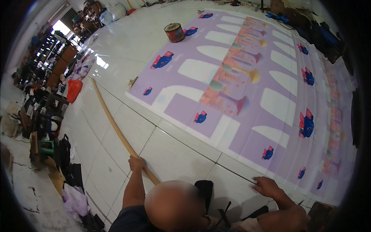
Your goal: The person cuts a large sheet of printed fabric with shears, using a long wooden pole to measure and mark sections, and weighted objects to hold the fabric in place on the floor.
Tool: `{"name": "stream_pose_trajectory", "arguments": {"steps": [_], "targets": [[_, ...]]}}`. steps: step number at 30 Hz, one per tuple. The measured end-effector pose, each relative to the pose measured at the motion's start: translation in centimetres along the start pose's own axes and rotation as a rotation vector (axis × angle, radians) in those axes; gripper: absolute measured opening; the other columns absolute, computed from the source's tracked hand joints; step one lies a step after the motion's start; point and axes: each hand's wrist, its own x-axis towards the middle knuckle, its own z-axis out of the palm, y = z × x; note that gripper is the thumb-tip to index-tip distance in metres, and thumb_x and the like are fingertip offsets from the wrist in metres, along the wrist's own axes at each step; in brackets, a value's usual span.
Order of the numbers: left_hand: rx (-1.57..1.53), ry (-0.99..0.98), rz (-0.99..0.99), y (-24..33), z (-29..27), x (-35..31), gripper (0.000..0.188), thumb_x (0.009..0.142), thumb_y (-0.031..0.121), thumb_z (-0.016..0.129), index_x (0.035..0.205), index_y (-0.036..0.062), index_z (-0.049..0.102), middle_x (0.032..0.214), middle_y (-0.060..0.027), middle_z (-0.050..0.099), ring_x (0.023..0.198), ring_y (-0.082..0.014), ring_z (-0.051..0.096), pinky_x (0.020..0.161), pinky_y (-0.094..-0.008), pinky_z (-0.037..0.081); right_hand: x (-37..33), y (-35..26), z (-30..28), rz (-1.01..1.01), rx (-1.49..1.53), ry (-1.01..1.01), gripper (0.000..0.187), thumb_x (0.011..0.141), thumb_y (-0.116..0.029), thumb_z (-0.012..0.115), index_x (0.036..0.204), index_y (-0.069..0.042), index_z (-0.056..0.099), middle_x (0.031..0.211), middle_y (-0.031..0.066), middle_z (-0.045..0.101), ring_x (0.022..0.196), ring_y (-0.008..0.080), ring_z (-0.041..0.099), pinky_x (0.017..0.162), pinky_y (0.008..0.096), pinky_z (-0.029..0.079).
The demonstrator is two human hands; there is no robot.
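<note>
My left hand [136, 163] is closed round the near part of a long tan wooden stick [112, 118], which reaches away over the white tiled floor and looks bent in this picture. My right hand [267, 187] holds nothing I can see; its fingers are apart, low beside the near edge of a large printed cloth [179, 102]. The cloth lies spread on the floor, lilac with white shapes, a coral band and small blue-and-pink figures. Toward its right side it shows ridges or layers. Whether my right fingers touch the floor or cloth, I cannot tell.
A rusty round tin [174, 33] stands on the cloth's far left edge, and a metal clip [132, 82] sits at its left corner. Piled clutter lines the left side, with an orange-red bag [74, 90] and a green stool [47, 147]. Dark bundles [324, 33] lie far right.
</note>
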Motion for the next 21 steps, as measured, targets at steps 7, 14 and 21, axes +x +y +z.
{"name": "stream_pose_trajectory", "arguments": {"steps": [7,14,21], "targets": [[-0.172,0.260,0.763,7.0,2.9,-6.1,0.054,0.089,0.026,0.067,0.133,0.0023,0.049,0.133,-0.0247,0.047,0.126,-0.0405,0.044,0.104,-0.0504,0.037,1.0,1.2,-0.1,-0.026,-0.123,0.035,0.044,0.093,-0.037,0.061,0.129,-0.012,0.058,0.105,0.0137,0.066,0.099,0.0321,0.063,0.085,0.0429,0.051],[-0.398,-0.192,1.572,20.4,4.9,-17.9,0.033,0.088,0.013,0.068,0.117,0.0010,0.061,0.120,-0.0203,0.057,0.114,-0.0349,0.055,0.095,-0.0423,0.045,1.3,-1.5,-1.5,-0.059,-0.104,0.051,0.042,0.094,-0.037,0.057,0.125,-0.009,0.057,0.110,0.0182,0.064,0.104,0.0378,0.061,0.088,0.0488,0.049],[-0.033,-0.650,2.084,32.3,-1.4,-29.7,0.028,0.086,0.023,0.070,0.108,0.0052,0.066,0.100,-0.0138,0.065,0.087,-0.0310,0.064,0.077,-0.0407,0.051,-1.4,-2.0,-2.4,0.003,0.091,0.210,0.037,0.094,-0.034,0.056,0.121,-0.009,0.061,0.112,0.0186,0.064,0.104,0.0383,0.061,0.090,0.0483,0.048]]}}
